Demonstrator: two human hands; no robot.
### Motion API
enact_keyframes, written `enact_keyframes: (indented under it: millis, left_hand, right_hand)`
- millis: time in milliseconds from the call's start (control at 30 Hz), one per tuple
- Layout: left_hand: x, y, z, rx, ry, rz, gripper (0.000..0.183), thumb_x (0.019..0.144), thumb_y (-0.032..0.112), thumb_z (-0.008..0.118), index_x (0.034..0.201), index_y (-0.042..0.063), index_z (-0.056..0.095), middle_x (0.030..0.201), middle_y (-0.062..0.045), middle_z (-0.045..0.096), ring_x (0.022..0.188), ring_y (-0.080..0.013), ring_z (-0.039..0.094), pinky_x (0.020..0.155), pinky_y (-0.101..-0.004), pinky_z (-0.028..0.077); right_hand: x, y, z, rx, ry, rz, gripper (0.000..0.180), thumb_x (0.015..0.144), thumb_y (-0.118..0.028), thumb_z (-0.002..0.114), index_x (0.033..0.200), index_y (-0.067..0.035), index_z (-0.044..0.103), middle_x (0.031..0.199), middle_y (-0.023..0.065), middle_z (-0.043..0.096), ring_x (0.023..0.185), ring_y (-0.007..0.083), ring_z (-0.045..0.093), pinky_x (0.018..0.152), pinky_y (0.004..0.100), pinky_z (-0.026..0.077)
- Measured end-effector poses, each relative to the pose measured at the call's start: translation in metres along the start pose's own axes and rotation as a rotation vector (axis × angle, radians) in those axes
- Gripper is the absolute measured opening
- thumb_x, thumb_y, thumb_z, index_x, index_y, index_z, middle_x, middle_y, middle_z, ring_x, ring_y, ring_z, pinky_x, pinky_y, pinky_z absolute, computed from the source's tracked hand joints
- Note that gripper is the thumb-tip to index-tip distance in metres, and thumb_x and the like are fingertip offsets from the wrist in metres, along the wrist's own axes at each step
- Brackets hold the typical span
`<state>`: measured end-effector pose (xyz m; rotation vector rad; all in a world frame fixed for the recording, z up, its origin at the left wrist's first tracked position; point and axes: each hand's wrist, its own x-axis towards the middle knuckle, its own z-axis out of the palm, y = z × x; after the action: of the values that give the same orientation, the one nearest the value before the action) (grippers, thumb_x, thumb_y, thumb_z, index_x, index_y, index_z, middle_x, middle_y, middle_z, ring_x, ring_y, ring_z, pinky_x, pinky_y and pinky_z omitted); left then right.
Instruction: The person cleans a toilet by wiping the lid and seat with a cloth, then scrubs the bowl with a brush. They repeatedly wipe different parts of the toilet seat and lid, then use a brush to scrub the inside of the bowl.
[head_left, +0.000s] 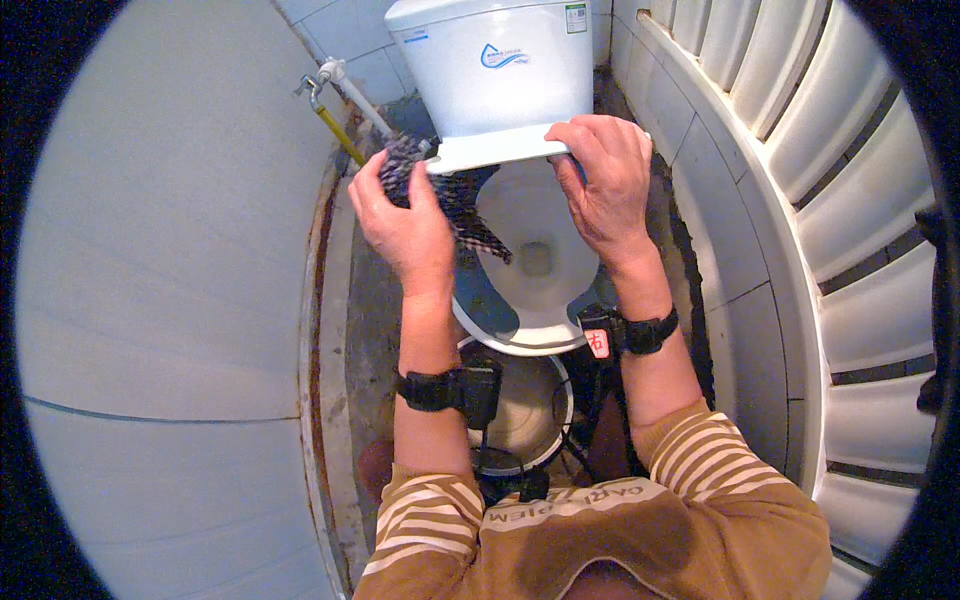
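Observation:
My left hand grips a dark checked cloth at the left end of a raised white toilet lid or seat. One corner of the cloth hangs over the left side of the toilet bowl. With fingers on top and thumb beneath, my right hand holds the right end of that lid or seat. Behind it stands the white toilet tank, which bears stickers. Whether the raised piece is the lid alone or lid and seat together, I cannot tell.
Left of the tank, a metal tap feeds a yellow hose. A round white-rimmed basin or bucket sits in front of the toilet. A smooth panel closes off the left, and white slats line the tiled right wall.

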<state>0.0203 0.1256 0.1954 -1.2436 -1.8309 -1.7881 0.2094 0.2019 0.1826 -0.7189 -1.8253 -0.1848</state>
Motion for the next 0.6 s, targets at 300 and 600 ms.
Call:
enact_keyframes:
  millis: [300, 600]
  left_hand:
    - [-0.034, 0.041, 0.023, -0.138, -0.059, 0.261, 0.043, 0.081, 0.0, 0.078, 0.122, 0.004, 0.062, 0.116, -0.016, 0.062, 0.112, -0.0357, 0.06, 0.099, -0.0447, 0.048]
    - [-0.004, -0.004, 0.006, -0.006, 0.022, 0.019, 0.034, 0.087, 0.002, 0.074, 0.118, 0.0, 0.062, 0.113, -0.017, 0.061, 0.107, -0.0364, 0.061, 0.097, -0.0453, 0.049]
  right_hand:
    - [0.002, 0.0, 0.002, -0.006, 0.025, -0.002, 0.022, 0.084, -0.017, 0.073, 0.106, -0.017, 0.068, 0.102, 0.0046, 0.063, 0.103, 0.0294, 0.058, 0.096, 0.0448, 0.04]
    - [0.003, 0.004, 0.003, 0.007, 0.065, -0.009, 0.031, 0.077, -0.013, 0.076, 0.107, -0.018, 0.068, 0.101, 0.0038, 0.062, 0.101, 0.0293, 0.058, 0.096, 0.0469, 0.04]
